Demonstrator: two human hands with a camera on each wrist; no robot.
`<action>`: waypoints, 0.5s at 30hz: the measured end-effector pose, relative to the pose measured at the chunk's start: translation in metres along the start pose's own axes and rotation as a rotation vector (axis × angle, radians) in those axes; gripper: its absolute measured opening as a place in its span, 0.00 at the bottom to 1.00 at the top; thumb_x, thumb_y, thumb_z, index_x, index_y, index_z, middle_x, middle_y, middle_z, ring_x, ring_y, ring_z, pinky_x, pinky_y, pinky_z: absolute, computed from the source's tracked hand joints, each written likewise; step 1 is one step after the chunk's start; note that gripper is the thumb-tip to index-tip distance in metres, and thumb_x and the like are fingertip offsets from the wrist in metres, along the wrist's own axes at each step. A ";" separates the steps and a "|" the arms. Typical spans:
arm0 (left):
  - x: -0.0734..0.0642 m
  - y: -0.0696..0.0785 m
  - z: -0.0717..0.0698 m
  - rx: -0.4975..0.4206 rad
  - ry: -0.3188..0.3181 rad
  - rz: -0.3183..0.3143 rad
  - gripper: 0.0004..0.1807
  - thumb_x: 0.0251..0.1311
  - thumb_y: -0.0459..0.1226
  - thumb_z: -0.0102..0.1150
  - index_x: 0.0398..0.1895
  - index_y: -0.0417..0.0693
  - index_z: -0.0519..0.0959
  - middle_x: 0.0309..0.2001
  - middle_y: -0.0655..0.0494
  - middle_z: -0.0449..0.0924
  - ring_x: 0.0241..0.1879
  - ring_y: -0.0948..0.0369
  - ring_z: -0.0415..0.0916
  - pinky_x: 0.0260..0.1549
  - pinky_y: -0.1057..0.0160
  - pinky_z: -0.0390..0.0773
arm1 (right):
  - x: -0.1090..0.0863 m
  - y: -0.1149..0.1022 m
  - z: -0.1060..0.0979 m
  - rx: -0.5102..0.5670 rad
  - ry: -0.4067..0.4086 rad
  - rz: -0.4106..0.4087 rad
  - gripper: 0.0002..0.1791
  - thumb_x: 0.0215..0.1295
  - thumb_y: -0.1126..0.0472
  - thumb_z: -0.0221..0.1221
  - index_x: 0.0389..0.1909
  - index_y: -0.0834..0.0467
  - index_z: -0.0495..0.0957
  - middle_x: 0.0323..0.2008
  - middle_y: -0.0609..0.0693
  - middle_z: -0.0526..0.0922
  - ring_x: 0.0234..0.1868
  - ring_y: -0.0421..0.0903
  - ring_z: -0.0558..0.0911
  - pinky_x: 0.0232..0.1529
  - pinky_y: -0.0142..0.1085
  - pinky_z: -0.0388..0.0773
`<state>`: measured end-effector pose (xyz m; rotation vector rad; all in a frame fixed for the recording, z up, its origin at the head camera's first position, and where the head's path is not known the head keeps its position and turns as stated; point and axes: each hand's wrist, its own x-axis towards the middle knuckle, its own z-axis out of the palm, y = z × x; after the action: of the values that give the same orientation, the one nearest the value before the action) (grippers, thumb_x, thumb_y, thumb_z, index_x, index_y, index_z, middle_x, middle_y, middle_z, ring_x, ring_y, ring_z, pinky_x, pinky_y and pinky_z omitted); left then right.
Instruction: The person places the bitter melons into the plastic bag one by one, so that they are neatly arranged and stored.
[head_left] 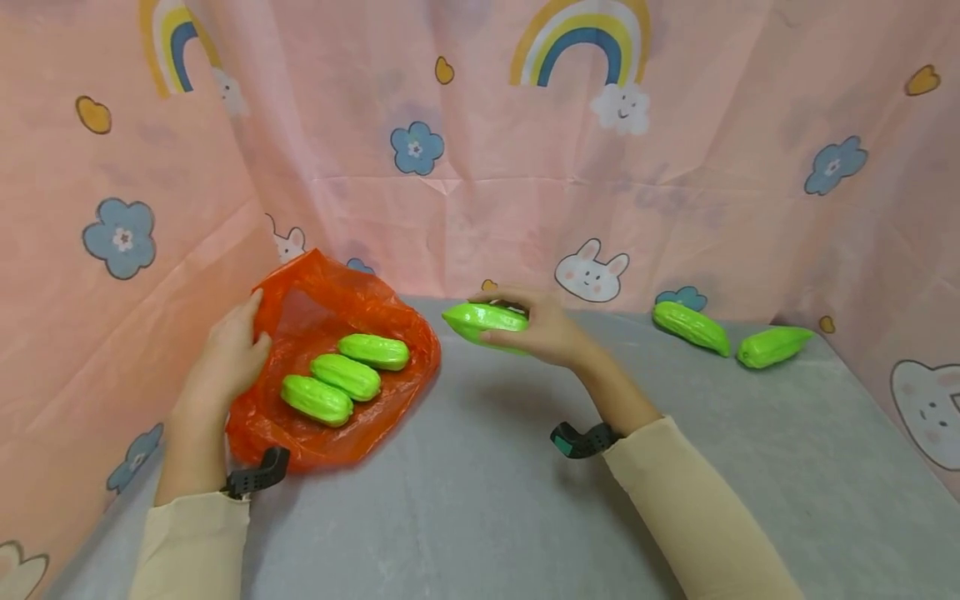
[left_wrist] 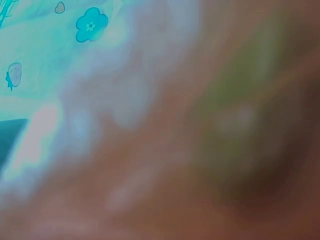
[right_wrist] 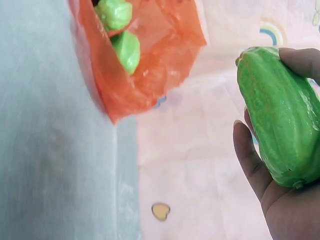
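Observation:
My left hand (head_left: 228, 354) grips the left rim of an orange-red plastic bag (head_left: 408, 333), its fingertips partly hidden by the film. The bag lies spread open, with three green papayas (head_left: 345, 377) side by side inside. To its right, my right hand (head_left: 543, 329) holds another green papaya (head_left: 480, 321) above the table, pointed end towards the bag. In the right wrist view, thumb and fingers stand on either side of this ribbed, glossy papaya (right_wrist: 280, 115). The left wrist view is mostly blurred, with the orange-red film (left_wrist: 150, 175) close to the lens.
Two more green papayas, one slender (head_left: 690, 327) and one beside it (head_left: 772, 346), lie at the back right of the grey table (head_left: 480, 500). A pink printed cloth (head_left: 480, 217) stands behind the table and along its sides. Each wrist wears a black strap (head_left: 258, 473).

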<state>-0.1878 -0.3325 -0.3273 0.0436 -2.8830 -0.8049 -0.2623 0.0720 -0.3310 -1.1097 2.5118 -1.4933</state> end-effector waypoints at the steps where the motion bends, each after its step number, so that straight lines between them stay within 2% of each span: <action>1: 0.001 0.001 0.000 0.002 -0.002 0.000 0.39 0.72 0.31 0.43 0.81 0.37 0.40 0.75 0.25 0.53 0.69 0.30 0.58 0.67 0.28 0.61 | 0.003 -0.002 0.003 0.009 -0.011 -0.019 0.24 0.60 0.58 0.70 0.58 0.48 0.82 0.50 0.51 0.82 0.50 0.51 0.79 0.47 0.39 0.83; 6: 0.001 0.003 0.002 -0.004 -0.012 -0.010 0.39 0.72 0.31 0.44 0.81 0.38 0.40 0.75 0.26 0.53 0.69 0.31 0.58 0.67 0.28 0.62 | 0.018 -0.009 0.021 -0.014 -0.039 -0.078 0.23 0.60 0.57 0.70 0.58 0.49 0.82 0.50 0.47 0.82 0.51 0.48 0.77 0.46 0.40 0.84; 11: -0.001 0.003 0.001 -0.006 0.004 -0.021 0.39 0.72 0.31 0.43 0.81 0.37 0.41 0.75 0.26 0.53 0.70 0.31 0.58 0.67 0.28 0.62 | 0.032 -0.018 0.043 0.006 -0.062 -0.065 0.24 0.61 0.55 0.69 0.60 0.49 0.81 0.54 0.47 0.82 0.52 0.46 0.78 0.48 0.37 0.84; 15: -0.002 0.003 -0.001 -0.007 0.018 -0.017 0.38 0.72 0.31 0.42 0.81 0.36 0.41 0.75 0.26 0.54 0.69 0.31 0.59 0.67 0.28 0.62 | 0.044 -0.023 0.060 0.017 -0.059 -0.096 0.24 0.63 0.56 0.67 0.61 0.49 0.80 0.57 0.47 0.81 0.54 0.45 0.78 0.53 0.37 0.83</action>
<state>-0.1860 -0.3304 -0.3254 0.0736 -2.8665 -0.8139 -0.2612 -0.0055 -0.3319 -1.2694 2.4350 -1.4782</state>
